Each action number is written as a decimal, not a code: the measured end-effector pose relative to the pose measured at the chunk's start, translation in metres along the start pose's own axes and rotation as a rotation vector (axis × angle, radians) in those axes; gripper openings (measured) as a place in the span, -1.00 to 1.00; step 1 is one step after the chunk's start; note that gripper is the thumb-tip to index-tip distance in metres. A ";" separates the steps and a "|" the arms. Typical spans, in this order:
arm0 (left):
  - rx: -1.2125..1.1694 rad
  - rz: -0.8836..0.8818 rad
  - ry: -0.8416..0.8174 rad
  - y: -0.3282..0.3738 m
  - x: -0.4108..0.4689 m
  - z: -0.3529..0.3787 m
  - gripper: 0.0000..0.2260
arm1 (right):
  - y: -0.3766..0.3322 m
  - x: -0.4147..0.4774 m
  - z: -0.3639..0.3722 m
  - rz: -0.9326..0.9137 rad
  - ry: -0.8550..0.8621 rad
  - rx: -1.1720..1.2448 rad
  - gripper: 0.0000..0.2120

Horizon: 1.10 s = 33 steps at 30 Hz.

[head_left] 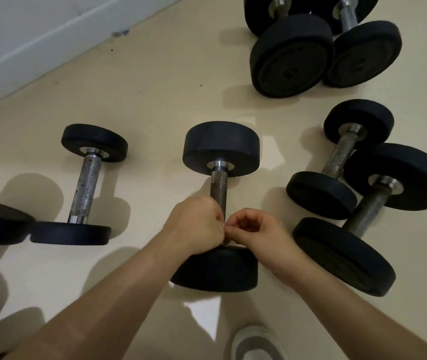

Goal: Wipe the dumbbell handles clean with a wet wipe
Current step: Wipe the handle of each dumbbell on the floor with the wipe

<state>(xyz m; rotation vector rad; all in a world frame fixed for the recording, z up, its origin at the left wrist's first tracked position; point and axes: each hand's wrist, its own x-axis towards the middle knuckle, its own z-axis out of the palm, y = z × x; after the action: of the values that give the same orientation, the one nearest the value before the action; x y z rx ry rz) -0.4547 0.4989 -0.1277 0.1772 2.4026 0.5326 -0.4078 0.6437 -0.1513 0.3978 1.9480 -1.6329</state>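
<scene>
Dumbbell handle (218, 188) under inspection belongs to the middle dumbbell, which lies on the pale floor (155, 100). Its far head (221, 148) points away from you and its near head (215, 271) sits just ahead of your shoe (256, 342). Your left hand (196, 226) is curled round the near end of the handle. Your right hand (256, 229) is loosely fisted beside it, fingertips meeting those of the left. No wet wipe is visible, so I cannot tell whether the right hand pinches one.

Risks noted: the heads are round and the floor looks smooth, so a hard sideways rub could roll the dumbbell toward your foot or into the neighbouring dumbbells (321, 194) at right. Both hands crowd the near end, where knuckles could be nipped against the head. The knurling would likely snag and shred a thin wipe.

Condition: the exposed handle is dark knurled metal, duller than its bright collar (218, 165); grime cannot be judged
</scene>
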 end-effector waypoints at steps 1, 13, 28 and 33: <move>0.004 -0.022 0.024 0.000 0.002 0.001 -0.94 | -0.002 0.000 -0.001 0.007 -0.023 0.008 -0.95; -0.489 0.040 0.270 0.003 -0.046 0.007 -0.58 | -0.017 0.010 0.006 -0.136 0.030 0.211 -0.91; -0.228 0.008 0.504 -0.062 -0.069 0.040 -0.57 | -0.009 0.062 0.057 -0.185 0.220 0.011 -0.83; -0.525 -0.102 0.365 -0.099 -0.074 0.028 -0.46 | -0.005 0.038 0.059 -0.186 -0.053 -0.234 -0.86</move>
<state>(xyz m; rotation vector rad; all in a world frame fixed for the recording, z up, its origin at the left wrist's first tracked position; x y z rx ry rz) -0.3790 0.3986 -0.1456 -0.2930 2.4955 1.2051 -0.4278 0.5802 -0.1759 0.0826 2.1582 -1.4841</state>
